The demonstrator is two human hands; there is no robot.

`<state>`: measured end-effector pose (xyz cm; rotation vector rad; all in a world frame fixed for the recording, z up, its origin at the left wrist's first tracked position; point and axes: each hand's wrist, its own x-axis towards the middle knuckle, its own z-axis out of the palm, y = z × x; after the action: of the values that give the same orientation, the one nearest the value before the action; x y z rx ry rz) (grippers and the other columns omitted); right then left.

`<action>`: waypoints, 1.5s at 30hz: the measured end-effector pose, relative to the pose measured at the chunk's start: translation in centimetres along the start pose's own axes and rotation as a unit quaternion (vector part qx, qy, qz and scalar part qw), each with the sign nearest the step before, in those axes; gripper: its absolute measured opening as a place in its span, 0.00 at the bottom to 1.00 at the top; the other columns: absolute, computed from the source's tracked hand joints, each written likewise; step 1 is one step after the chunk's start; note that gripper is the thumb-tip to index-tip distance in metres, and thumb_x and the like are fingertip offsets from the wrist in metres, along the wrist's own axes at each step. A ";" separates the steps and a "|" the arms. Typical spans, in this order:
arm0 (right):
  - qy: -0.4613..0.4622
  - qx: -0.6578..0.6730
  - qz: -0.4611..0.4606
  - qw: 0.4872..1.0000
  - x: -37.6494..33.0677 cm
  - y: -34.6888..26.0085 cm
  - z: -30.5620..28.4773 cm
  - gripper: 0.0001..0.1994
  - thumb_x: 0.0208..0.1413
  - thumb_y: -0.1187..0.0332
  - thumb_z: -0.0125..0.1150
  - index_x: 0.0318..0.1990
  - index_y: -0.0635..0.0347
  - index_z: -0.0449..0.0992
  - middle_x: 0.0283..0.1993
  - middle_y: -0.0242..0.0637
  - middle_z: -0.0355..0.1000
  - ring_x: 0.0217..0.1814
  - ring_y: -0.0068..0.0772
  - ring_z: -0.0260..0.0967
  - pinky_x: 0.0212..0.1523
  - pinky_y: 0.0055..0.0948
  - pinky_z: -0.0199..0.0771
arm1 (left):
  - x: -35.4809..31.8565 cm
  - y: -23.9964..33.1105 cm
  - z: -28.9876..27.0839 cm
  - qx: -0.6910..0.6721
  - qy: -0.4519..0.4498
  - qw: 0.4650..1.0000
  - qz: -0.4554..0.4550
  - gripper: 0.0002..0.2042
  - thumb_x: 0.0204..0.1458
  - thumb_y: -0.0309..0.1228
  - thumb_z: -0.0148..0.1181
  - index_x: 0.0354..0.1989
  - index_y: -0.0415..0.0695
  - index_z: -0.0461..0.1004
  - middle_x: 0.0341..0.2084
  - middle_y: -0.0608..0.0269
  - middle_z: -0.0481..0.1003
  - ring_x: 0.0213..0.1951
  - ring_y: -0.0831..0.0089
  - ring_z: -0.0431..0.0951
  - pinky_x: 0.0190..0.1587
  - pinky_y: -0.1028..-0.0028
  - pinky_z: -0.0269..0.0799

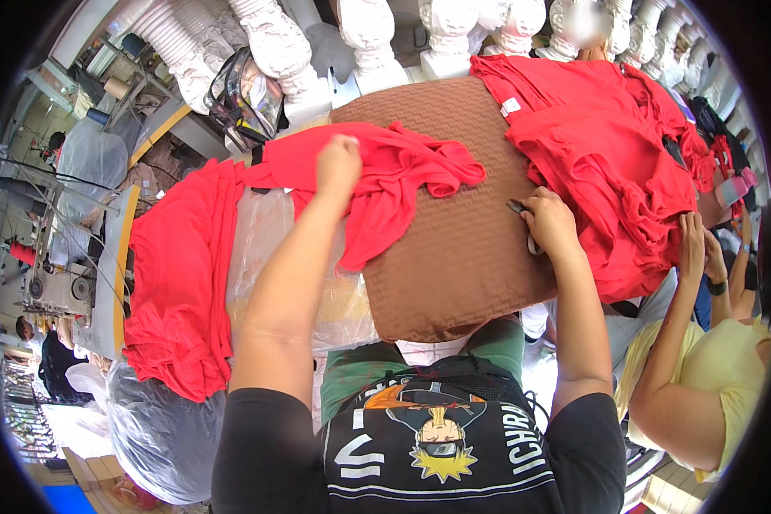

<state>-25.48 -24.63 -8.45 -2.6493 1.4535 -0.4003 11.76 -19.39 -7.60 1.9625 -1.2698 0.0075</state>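
Red garment (394,184) gripped by left hand (338,164); right hand (550,224) clutches snips (522,218) on brown pad (454,257).

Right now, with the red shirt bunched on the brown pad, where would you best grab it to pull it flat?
Probably at the loose bunched end of the red shirt, coming from the right, where the brown pad lies bare. The left hand already pins the other end, and the folds there stand up enough to pinch. The right hand holds small snips, so its grip is taken.

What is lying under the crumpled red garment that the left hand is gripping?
Under the red garment gripped by the left hand lies a brown quilted pad, and beside it clear plastic. What supports the pad is covered.
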 end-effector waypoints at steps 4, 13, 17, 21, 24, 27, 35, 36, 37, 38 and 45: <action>0.074 -0.013 -0.002 0.997 0.2 1.8 1.5 0.06 0.54 0.69 0.58 0.37 0.58 0.78 0.36 0.41 0.73 0.42 0.46 0.73 0.42 0.42 0.74 | 3.1 4.2 -5.6 -0.238 0.086 0.966 0.042 0.15 0.63 0.37 0.48 0.38 0.36 0.72 0.29 0.51 0.76 0.34 0.68 0.76 0.39 0.69 0.70; 0.137 0.517 -0.010 0.845 3.1 -4.5 -2.6 0.20 0.55 0.55 0.64 0.47 0.60 0.75 0.36 0.35 0.73 0.45 0.28 0.72 0.43 0.32 0.72 | -1.1 14.8 -12.5 -0.123 -0.089 0.978 0.145 0.12 0.61 0.35 0.54 0.40 0.38 0.74 0.29 0.64 0.76 0.34 0.79 0.74 0.41 0.78 0.69; 0.157 0.378 -0.085 0.908 4.0 -10.1 -5.4 0.29 0.44 0.53 0.73 0.53 0.55 0.74 0.39 0.35 0.73 0.49 0.35 0.71 0.47 0.34 0.72 | -2.6 16.4 -15.4 -0.092 -0.099 0.968 0.211 0.12 0.59 0.35 0.57 0.39 0.37 0.74 0.28 0.67 0.75 0.35 0.83 0.72 0.42 0.80 0.68; 0.186 0.227 -0.099 0.951 6.7 -10.6 -5.2 0.22 0.42 0.56 0.74 0.45 0.54 0.78 0.39 0.46 0.75 0.43 0.48 0.74 0.43 0.41 0.73 | -4.1 17.4 -20.0 -0.013 -0.118 0.972 0.202 0.15 0.52 0.36 0.66 0.40 0.37 0.74 0.31 0.63 0.78 0.35 0.77 0.76 0.41 0.76 0.71; 0.152 0.201 -0.009 0.968 7.4 -11.4 -6.7 0.11 0.44 0.66 0.70 0.33 0.58 0.75 0.32 0.47 0.77 0.38 0.51 0.76 0.38 0.45 0.74 | -5.2 16.0 -24.6 0.180 -0.058 0.954 0.234 0.17 0.47 0.36 0.69 0.40 0.38 0.74 0.33 0.53 0.78 0.37 0.63 0.79 0.42 0.70 0.72; 0.235 0.203 0.017 0.951 7.2 -11.4 -9.1 0.11 0.46 0.70 0.67 0.38 0.55 0.73 0.32 0.45 0.77 0.38 0.49 0.76 0.37 0.44 0.74 | -4.9 11.4 -28.0 0.316 -0.028 0.930 0.185 0.11 0.44 0.24 0.60 0.38 0.40 0.73 0.36 0.46 0.76 0.43 0.49 0.76 0.44 0.59 0.70; 0.378 0.083 0.013 0.922 4.1 -8.4 -18.4 0.12 0.54 0.65 0.58 0.46 0.50 0.76 0.32 0.41 0.78 0.33 0.41 0.76 0.34 0.39 0.73 | -4.0 1.1 -36.3 0.418 0.053 0.905 -0.063 0.13 0.46 0.27 0.52 0.40 0.44 0.76 0.39 0.46 0.78 0.46 0.49 0.76 0.49 0.57 0.70; 0.395 0.081 0.002 0.915 3.7 -8.0 -19.3 0.12 0.54 0.65 0.57 0.46 0.50 0.76 0.31 0.39 0.78 0.29 0.36 0.75 0.32 0.36 0.72 | -4.2 -0.1 -38.0 0.404 0.049 0.910 -0.080 0.13 0.46 0.28 0.51 0.41 0.44 0.77 0.38 0.46 0.78 0.46 0.48 0.76 0.49 0.58 0.70; 0.380 0.131 0.020 0.915 3.1 -7.8 -20.5 0.12 0.55 0.65 0.56 0.47 0.50 0.77 0.29 0.36 0.77 0.27 0.30 0.72 0.30 0.32 0.70 | -4.5 -1.3 -39.8 0.391 0.045 0.914 -0.097 0.14 0.46 0.28 0.51 0.42 0.44 0.77 0.38 0.45 0.78 0.46 0.48 0.76 0.50 0.58 0.70; 0.372 0.159 0.044 0.913 1.4 -7.3 -23.3 0.13 0.55 0.64 0.56 0.47 0.50 0.77 0.27 0.34 0.76 0.24 0.24 0.69 0.28 0.28 0.68 | -4.1 -2.1 -39.6 0.358 0.039 0.927 -0.104 0.15 0.46 0.28 0.51 0.43 0.44 0.77 0.38 0.45 0.77 0.46 0.48 0.76 0.50 0.59 0.70; 0.360 0.465 0.041 0.808 1.7 -2.2 -31.1 0.17 0.61 0.58 0.52 0.47 0.62 0.75 0.32 0.35 0.75 0.24 0.21 0.67 0.24 0.22 0.65 | -6.3 4.6 -43.7 -0.323 0.080 0.941 -0.070 0.17 0.60 0.29 0.43 0.55 0.41 0.68 0.45 0.59 0.76 0.42 0.70 0.79 0.44 0.70 0.77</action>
<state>-31.29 -23.45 22.18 -1.6478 1.0114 -1.7137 21.95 11.18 23.01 1.4385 -0.8736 -0.2805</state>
